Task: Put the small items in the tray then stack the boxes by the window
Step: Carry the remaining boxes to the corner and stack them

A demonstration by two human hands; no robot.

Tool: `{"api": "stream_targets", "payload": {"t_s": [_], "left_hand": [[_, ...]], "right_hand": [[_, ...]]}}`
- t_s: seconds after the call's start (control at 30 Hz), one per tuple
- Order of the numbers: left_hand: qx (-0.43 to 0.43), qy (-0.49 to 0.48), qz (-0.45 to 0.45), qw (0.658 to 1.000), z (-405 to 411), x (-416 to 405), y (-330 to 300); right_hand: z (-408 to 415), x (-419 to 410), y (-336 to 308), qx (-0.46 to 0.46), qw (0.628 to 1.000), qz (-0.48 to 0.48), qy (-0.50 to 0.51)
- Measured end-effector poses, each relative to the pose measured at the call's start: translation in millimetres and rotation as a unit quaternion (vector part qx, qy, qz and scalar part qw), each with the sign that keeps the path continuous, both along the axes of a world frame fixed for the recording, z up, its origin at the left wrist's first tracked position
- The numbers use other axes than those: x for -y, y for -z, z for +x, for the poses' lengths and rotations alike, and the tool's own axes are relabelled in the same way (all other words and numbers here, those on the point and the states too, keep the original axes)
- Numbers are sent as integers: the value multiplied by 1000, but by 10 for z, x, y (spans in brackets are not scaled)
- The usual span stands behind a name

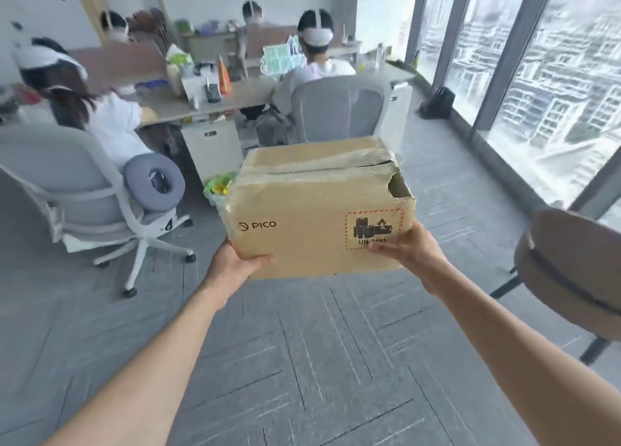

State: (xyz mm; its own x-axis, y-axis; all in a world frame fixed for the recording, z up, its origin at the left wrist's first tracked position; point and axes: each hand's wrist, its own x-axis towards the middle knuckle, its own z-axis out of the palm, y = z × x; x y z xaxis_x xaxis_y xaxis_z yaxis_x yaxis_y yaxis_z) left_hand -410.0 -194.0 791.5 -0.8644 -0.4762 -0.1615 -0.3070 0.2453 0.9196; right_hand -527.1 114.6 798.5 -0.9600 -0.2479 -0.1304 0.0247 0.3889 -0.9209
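At nine o'clock a grey office chair (77,190) stands on the carpet (302,361), a ring-shaped cushion (154,180) on its seat, and a person in white sits at the desk (201,99) behind it. Toward the middle, the left hand (235,264) grips the lower left corner of a cardboard box (316,207), thumb pressed on the near face and the other fingers hidden underneath. The box is held in the air at centre, clear of the floor, its taped top dented and its upper right corner torn open; the near face reads "PICO" and carries a red-bordered battery label (374,230). The right hand (410,250) clasps the lower right corner, thumb laid across the label, fingers curled out of sight below. At three o'clock a brown round stool (571,270) stands just beside the right forearm. At one to two o'clock runs the window (537,75), well apart from the box.
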Motion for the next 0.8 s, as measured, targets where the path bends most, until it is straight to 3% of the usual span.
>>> {"api": "stream_targets", "payload": {"t_s": [0.17,0.37,0.63,0.8], "left_hand": [[-71,52,-28,996,-98,-627,-1580],[-150,136,-49,978,82,-1270,-2880],[-275,296,-24,915,560,-2264,-3887],[-308,402,-3,862,1037,-3160,-4297]], "right_hand": [[274,-728,-1594,-66,997,-23,44],[1131,-1540,-2864,-153,978,-33,135],[2787,-2330,-3927,-217,925,-39,310],[3939,-2839,-4324,-267,880,21,393]]}}
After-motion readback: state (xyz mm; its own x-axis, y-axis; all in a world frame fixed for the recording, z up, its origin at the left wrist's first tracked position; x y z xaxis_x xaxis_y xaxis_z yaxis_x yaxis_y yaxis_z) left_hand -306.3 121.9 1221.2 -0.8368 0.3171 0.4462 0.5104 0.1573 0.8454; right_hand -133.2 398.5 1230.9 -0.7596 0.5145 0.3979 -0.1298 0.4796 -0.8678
